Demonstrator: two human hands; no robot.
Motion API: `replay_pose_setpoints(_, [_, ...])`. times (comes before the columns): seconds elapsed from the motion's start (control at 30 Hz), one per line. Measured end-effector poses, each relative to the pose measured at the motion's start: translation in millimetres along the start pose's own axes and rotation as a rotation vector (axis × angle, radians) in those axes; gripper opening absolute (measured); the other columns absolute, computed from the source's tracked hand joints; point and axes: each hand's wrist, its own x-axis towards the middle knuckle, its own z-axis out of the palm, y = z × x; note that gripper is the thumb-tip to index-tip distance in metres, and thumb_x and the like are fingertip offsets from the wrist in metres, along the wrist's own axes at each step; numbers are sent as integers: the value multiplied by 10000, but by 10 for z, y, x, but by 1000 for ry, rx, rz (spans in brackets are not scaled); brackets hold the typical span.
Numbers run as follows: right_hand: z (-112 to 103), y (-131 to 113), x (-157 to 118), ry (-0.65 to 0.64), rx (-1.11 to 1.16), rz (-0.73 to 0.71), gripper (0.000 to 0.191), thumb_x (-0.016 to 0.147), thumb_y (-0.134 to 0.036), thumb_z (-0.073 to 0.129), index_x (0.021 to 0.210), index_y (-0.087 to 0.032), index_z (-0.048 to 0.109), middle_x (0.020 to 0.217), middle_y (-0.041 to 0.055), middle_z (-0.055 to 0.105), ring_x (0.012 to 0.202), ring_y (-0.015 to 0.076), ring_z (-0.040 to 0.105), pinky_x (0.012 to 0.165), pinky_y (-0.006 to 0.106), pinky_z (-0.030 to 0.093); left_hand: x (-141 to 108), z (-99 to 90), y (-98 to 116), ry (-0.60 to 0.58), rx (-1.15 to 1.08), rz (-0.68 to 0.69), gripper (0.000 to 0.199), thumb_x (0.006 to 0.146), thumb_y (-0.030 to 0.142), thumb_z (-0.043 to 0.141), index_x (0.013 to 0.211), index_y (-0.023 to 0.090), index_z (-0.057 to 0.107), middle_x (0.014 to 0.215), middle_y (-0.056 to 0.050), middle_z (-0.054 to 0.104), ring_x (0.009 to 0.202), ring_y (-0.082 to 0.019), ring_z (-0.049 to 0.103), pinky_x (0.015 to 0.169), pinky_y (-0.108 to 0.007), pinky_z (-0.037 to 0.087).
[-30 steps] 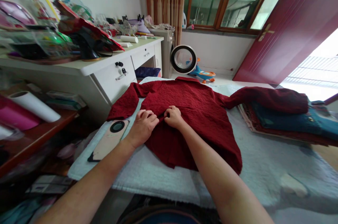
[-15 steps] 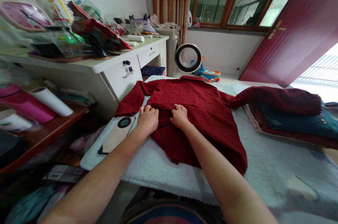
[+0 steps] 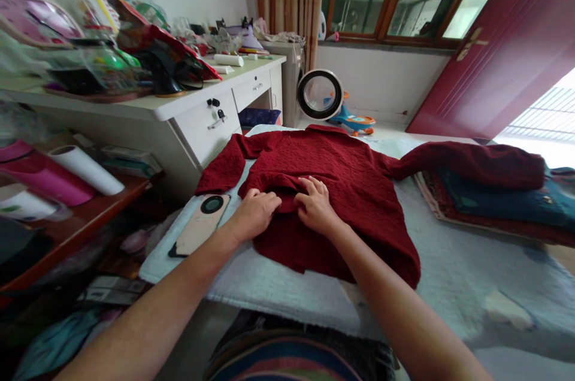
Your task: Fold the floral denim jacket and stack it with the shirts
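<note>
A dark red long-sleeved shirt (image 3: 359, 201) with a textured weave lies spread on a pale blue cover, its collar at the far side. My left hand (image 3: 256, 213) is closed on the front of the shirt, left of the middle, with fingers curled into the cloth. Just to its right, my right hand (image 3: 317, 207) pinches the same cloth between thumb and fingers. Between the two hands the fabric bulges up in a fold with a dark hollow under it. Part of the fingertips is hidden by cloth. Beside my left forearm lies a phone (image 3: 200, 228).
The pale blue cover (image 3: 453, 291) extends to the right, where folded clothes (image 3: 503, 204) are stacked under the shirt's right-hand sleeve. A white desk (image 3: 188, 129) with cluttered top stands at left. Beyond are a washing machine with its round door (image 3: 339, 96) open and a red door (image 3: 476, 51).
Both hands have shifted slightly to the right, the left one more so. The cloth between them has lifted into a higher, open fold.
</note>
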Motion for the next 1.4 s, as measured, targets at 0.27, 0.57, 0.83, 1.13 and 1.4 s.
replay_pose_setpoints(0.27, [-129,-212,-579,-146,94,-64,38,869,-192,578,871,-197,615,924,41,607,874,176,515,836,306,409,-328,-31,90,-115,114,-77,146,867,174,557,998,193,621,963,-77,637,883,-244,610,767,-368,414])
replay_pose_setpoints(0.57, [-298,-237,-1056,-258,147,-63,251,790,-329,726,963,-185,617,980,50,567,904,200,488,825,322,413,-446,13,332,-174,-385,207,232,775,209,672,1006,219,650,1065,-39,584,990,-204,547,889,-323,432])
replay_pose_setpoints(0.83, [-199,-191,-1155,-121,238,-20,183,896,-111,524,949,-202,674,895,35,620,849,171,524,794,299,419,-504,115,554,-103,-312,258,205,830,179,592,1015,215,672,972,-39,615,909,-196,550,820,-319,449])
replay_pose_setpoints(1.13, [-364,-190,-1247,-15,365,5,290,878,-106,504,1090,-209,674,899,42,589,874,170,542,801,292,449,-592,262,1032,116,-190,293,176,946,198,457,951,201,634,885,-44,616,817,-198,529,714,-328,440])
replay_pose_setpoints(1.4, [-364,-243,-1274,-288,154,9,339,827,-72,491,1041,-214,712,856,40,585,843,166,529,756,274,407,-702,189,927,63,-557,285,143,896,167,505,960,201,629,966,-47,623,917,-175,566,843,-300,462])
